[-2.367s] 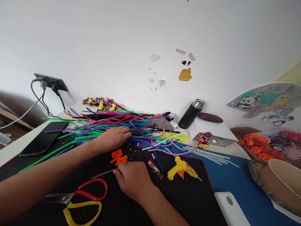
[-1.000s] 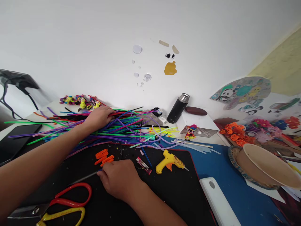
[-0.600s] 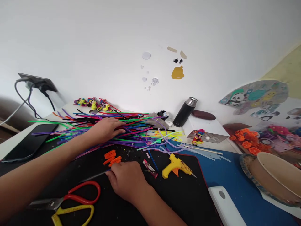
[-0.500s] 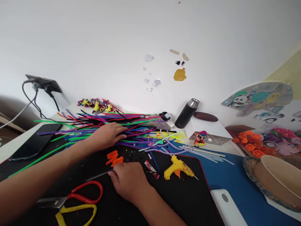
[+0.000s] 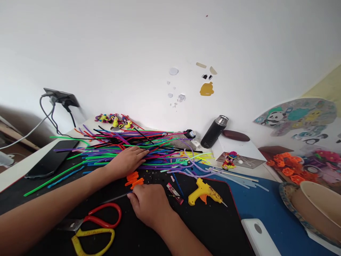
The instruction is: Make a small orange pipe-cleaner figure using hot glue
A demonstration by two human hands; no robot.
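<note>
Orange cut pieces (image 5: pixel 134 179) lie between the hands: left hand (image 5: pixel 128 161) spread flat on the pipe cleaners (image 5: pixel 128 147), best kept pressing lightly; right hand (image 5: pixel 149 206) pinches a dark stem (image 5: pixel 115 197).

One pair of scissors (image 5: pixel 90 222), one glue gun (image 5: pixel 204 192), one flask (image 5: pixel 214 131), one phone (image 5: pixel 53 158).

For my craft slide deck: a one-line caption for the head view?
Left hand on pipe cleaners, right hand pinching a black stick, scissors nearby.
</note>
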